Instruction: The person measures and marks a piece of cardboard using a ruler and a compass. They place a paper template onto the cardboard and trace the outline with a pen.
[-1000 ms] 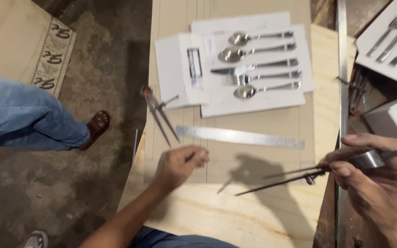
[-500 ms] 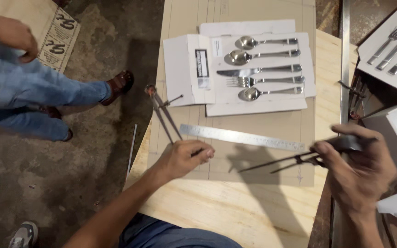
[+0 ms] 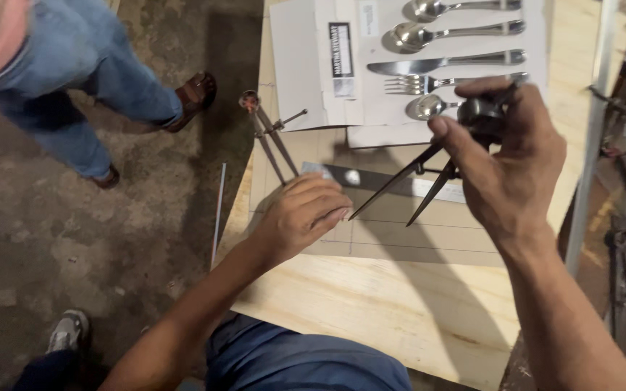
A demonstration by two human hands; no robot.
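A second pair of metal dividers lay where it had been, at the left edge of the pale plywood table. The left hand, loosely curled and holding nothing, stayed pressed on the table by the steel ruler. The right hand had risen, gripping dark metal dividers by the hinge, points angled down-left above the ruler, just below the boxed cutlery set.

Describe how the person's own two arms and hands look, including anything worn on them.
Both forearms are bare, with no sleeves showing as far as the picture reaches. The left hand and the right hand have no gloves, and no rings, watch or wristband can be seen. Blue trousers show below the arms.
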